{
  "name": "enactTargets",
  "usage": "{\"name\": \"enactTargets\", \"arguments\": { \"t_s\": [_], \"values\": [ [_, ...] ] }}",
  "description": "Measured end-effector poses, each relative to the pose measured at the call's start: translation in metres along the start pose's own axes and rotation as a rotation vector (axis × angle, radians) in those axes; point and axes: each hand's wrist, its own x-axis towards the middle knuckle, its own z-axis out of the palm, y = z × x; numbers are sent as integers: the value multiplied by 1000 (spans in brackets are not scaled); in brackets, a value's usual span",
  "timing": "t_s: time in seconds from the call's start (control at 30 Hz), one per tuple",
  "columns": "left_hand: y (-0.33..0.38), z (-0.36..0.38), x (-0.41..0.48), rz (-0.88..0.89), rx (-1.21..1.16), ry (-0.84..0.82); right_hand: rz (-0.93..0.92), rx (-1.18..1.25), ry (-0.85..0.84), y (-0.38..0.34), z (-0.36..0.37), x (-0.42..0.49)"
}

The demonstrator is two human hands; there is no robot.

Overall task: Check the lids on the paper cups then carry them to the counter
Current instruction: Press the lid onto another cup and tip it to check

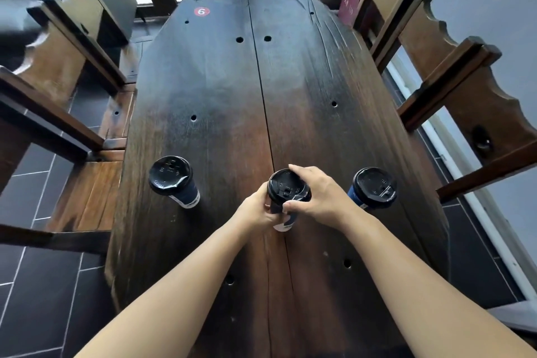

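Three dark blue paper cups with black lids stand in a row on a long dark wooden table (220, 90). The middle cup (287, 187) is held by both hands. My left hand (257, 211) grips its side below the lid. My right hand (315, 193) wraps the lid's right rim, thumb at the front edge and fingers over the far edge. The left cup (171, 176) and the right cup (374, 187) stand upright and untouched, each about a hand's width from the middle one.
Wooden high-backed chairs (72, 46) line the table's left side, and more chairs (453, 73) stand on the right. A red round sticker (202, 11) with a 6 marks the far tabletop. Dark floor tiles (37, 285) lie to the left; a window is at the far end.
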Motion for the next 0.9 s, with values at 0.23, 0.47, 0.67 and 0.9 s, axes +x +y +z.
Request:
{"name": "enactTargets", "arguments": {
  "t_s": [0.23,0.47,0.67,0.9],
  "values": [
    [28,-12,-72,124,-135,-63,-35,133,21,-29,-23,-49],
    [74,-29,-165,249,-337,-55,-119,225,166,-94,-45,-97],
    [102,-54,-229,374,-512,-30,-201,356,198,-166,-67,-127],
    [119,-78,-270,468,-589,-93,-253,453,201,-230,-88,-151]
  ]
}}
